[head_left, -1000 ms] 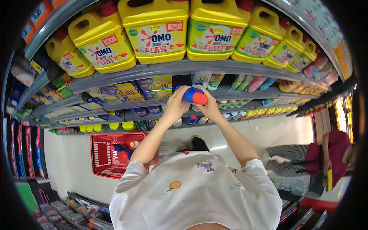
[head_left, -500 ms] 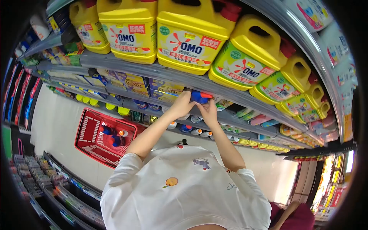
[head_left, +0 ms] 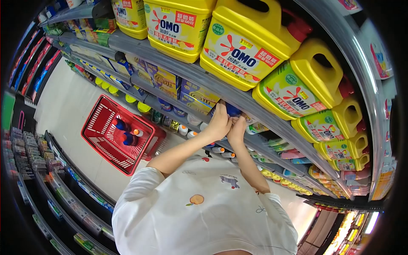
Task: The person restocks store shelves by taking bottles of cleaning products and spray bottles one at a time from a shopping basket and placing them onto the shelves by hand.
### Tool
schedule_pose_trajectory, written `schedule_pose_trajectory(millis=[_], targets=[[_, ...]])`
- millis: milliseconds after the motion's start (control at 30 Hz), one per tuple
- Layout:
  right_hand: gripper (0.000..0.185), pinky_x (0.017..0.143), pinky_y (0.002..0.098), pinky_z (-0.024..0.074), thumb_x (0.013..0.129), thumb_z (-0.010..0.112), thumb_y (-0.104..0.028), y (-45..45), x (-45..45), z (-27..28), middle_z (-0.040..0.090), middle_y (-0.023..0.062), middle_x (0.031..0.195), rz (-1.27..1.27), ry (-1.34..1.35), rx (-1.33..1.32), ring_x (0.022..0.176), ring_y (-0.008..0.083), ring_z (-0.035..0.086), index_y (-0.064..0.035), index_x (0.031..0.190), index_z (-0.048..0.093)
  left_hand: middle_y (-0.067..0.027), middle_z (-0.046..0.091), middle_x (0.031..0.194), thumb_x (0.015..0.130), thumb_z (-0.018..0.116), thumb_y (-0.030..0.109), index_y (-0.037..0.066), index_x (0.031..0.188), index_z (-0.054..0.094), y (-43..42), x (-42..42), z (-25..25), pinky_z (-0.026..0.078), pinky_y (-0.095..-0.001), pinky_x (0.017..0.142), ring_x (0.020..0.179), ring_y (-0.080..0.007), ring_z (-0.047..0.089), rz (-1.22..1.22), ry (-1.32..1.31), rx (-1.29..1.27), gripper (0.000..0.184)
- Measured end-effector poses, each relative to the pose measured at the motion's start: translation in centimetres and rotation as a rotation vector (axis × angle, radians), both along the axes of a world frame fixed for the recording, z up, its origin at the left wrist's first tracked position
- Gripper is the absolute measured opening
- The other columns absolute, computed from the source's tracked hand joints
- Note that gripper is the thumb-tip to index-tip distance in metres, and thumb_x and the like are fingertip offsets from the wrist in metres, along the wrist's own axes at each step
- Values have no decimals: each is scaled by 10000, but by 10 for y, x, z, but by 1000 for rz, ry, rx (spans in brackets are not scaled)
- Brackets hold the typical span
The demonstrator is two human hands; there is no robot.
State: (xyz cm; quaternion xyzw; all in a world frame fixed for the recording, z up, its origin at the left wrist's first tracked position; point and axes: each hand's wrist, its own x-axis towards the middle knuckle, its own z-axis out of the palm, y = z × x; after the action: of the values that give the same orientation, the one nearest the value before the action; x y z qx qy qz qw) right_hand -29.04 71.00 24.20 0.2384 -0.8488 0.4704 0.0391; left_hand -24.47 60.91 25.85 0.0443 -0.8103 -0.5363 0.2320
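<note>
Both hands are at the shelf edge under the row of yellow jugs. My left hand (head_left: 219, 122) is closed on the left side of a blue bottle (head_left: 233, 109), its fingers reaching up along it. On the bottle's near side, my right hand (head_left: 237, 128) is closed with bent fingers, close against the left. Most of the bottle is hidden by the hands and the shelf edge. Purple and yellow boxes (head_left: 198, 94) stand on the shelf just left of the hands.
Large yellow OMO jugs (head_left: 244, 46) line the shelf above my hands. A red shopping basket (head_left: 111, 165) stands on the floor to the left, holding blue bottles (head_left: 128, 138) and a white bottle with an orange cap (head_left: 137, 132). Another shelf rack (head_left: 63, 195) runs along the lower left.
The camera view has turned and shifted. The bottle's red part, visible between my hands before, is now out of sight. A person in dark red at lower right has left the view.
</note>
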Motion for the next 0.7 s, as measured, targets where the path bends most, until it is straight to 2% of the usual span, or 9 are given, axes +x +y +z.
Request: schedule_pose_trajectory(millis=[100, 167, 300, 400, 500, 533, 600, 700], targets=[[608, 705, 358, 476, 850, 610, -90, 4, -3, -13, 588, 169, 865, 10, -105, 2, 763, 261, 594, 67, 1311, 245, -344, 273, 1311, 798, 522, 21, -118, 1363, 128, 10, 5, 4, 281, -472, 1040, 1216, -495, 321, 39, 20, 64, 703], [597, 728, 347, 469, 876, 570, -90, 9, -13, -44, 538, 170, 968, 46, -116, -27, 824, 242, 567, 38, 1345, 222, -345, 261, 1320, 791, 520, 20, -120, 1368, 113, 10, 6, 7, 269, -469, 1053, 1235, -497, 303, 48, 15, 101, 719], [638, 781, 344, 467, 890, 545, -86, 10, 1, -27, 461, 177, 1101, 82, 34, 32, 907, 242, 549, -1, 1398, 169, -359, 209, 1366, 781, 506, 17, -125, 1388, 60, 17, 10, 5, 228, -465, 1089, 1289, -502, 245, 81, 11, 130, 766], [725, 860, 352, 458, 853, 594, -85, 10, 2, -37, 452, 195, 1113, 88, -140, -163, 965, 265, 538, -1, 1414, 142, -369, 126, 1418, 781, 499, 22, -126, 1400, 31, 25, 16, -1, 196, -465, 1108, 1326, -505, 189, 145, 12, 110, 790], [832, 927, 363, 436, 790, 663, -74, 15, 8, -28, 427, 213, 1173, 111, -275, -152, 1041, 276, 520, 21, 1417, 124, -394, 69, 1435, 809, 489, 47, -138, 1402, 40, 35, 27, 1, 210, -453, 1113, 1338, -524, 160, 160, -106, 119, 767], [843, 925, 356, 442, 788, 648, -52, 17, 11, -25, 438, 223, 1188, 129, -213, -97, 1043, 276, 534, 13, 1431, 107, -405, 56, 1435, 822, 485, 58, -143, 1401, 47, 36, 30, 3, 221, -446, 1112, 1339, -533, 155, 159, -163, 124, 753], [867, 921, 344, 455, 782, 616, -9, 21, 16, -22, 461, 245, 1218, 169, -92, 13, 1048, 276, 562, -4, 1458, 73, -401, 109, 1428, 819, 484, 61, -128, 1408, 80, 37, 28, -13, 224, -440, 1112, 1342, -518, 176, 114, -151, 159, 739], [871, 950, 357, 441, 782, 620, -4, 24, 18, -32, 374, 248, 1344, 204, -30, 23, 1067, 285, 552, 14, 1454, 66, -379, 193, 1417, 805, 490, 54, -109, 1409, 142, 41, 31, -29, 251, -429, 1100, 1333, -488, 235, 122, -118, 170, 716]])
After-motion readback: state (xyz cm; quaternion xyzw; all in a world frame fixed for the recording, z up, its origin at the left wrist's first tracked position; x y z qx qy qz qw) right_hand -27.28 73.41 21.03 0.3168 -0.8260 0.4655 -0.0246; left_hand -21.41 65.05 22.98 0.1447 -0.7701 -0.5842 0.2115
